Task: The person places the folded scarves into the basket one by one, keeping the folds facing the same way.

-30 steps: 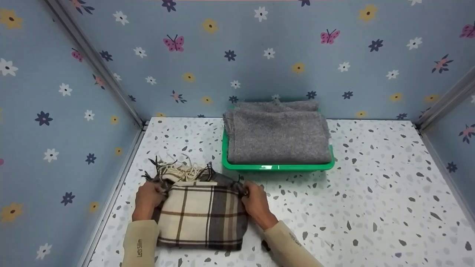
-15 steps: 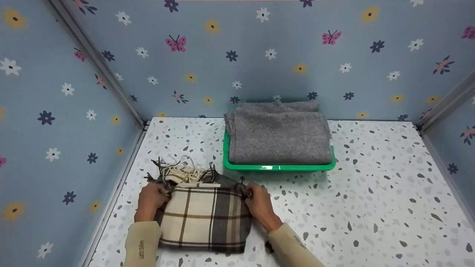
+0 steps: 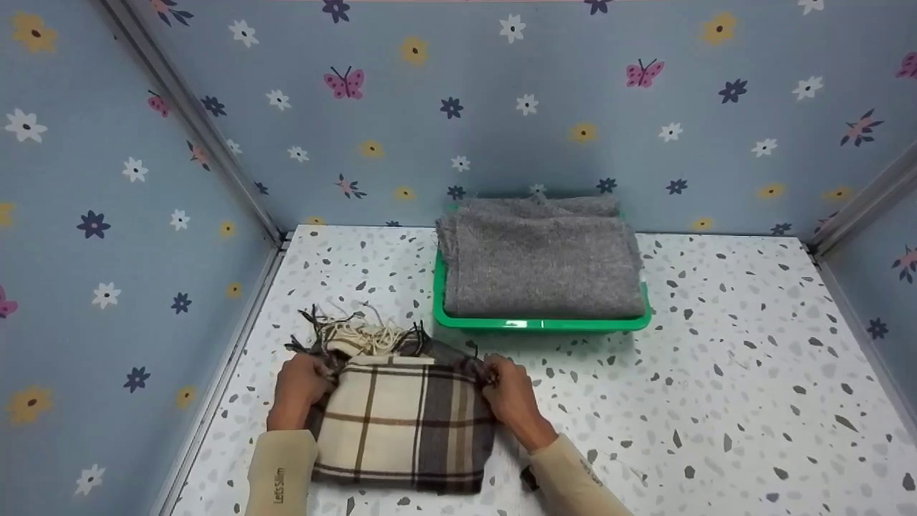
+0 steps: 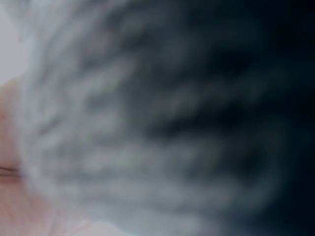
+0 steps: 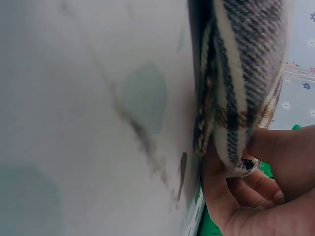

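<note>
A folded plaid scarf (image 3: 390,416) in cream, dark grey and brown lies on the speckled table, its fringe spread along the far edge. At its far left corner my left hand (image 3: 299,385) grips the cloth. My right hand (image 3: 512,394) pinches the far right corner. In the right wrist view the thumb and fingers of the right hand (image 5: 266,182) close on the edge of the scarf (image 5: 251,64). Blurred grey cloth (image 4: 113,113) fills most of the left wrist view, so the left fingers are hidden there.
Behind the scarf stands a green basket (image 3: 541,325) against the flowered back wall (image 3: 487,136). A folded grey cloth (image 3: 541,265) fills it and rises above the rim. A flowered side wall (image 3: 129,258) borders the table (image 3: 745,373) on the left.
The scarf and both hands have shifted slightly right and toward the near edge in the head view, while the whole scene drifted a little right. Both hands keep their hold.
</note>
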{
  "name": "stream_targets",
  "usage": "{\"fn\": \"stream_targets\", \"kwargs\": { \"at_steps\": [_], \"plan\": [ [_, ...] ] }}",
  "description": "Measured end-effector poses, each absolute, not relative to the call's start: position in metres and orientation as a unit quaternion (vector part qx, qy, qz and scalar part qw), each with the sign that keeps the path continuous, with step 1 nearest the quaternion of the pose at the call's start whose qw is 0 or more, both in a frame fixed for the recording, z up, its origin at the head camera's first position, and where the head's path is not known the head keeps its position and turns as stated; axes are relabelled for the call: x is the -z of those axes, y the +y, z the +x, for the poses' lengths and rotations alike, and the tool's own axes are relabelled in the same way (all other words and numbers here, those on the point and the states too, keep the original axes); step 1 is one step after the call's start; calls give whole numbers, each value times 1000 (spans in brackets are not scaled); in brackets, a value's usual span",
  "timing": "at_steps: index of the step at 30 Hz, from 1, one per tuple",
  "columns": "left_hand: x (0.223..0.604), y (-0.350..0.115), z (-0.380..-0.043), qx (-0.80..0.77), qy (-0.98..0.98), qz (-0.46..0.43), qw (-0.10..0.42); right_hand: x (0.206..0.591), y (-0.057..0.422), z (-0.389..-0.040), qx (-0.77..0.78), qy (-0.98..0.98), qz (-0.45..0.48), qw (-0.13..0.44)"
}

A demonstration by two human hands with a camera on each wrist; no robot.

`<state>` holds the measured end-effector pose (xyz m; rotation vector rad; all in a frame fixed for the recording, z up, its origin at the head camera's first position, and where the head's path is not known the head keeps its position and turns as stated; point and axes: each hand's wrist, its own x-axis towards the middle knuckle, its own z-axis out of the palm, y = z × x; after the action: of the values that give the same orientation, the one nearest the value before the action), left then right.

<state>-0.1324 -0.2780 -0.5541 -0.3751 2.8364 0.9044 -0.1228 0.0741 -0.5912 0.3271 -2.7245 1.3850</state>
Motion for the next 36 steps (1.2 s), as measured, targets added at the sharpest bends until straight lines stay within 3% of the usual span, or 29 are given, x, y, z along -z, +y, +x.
{"fn": "stream_targets", "kwargs": {
  "at_steps": [11,18,36],
  "plan": [
    [555,-268,-130,-280,953,-100,57,592,87,-121,-449,-888,98,18],
    [555,-261,-130,-285,950,-99,84,592,98,-120,-452,-885,108,19],
    [556,-242,-125,-293,952,-78,49,588,116,-114,-439,-893,99,8]
  ]
}}
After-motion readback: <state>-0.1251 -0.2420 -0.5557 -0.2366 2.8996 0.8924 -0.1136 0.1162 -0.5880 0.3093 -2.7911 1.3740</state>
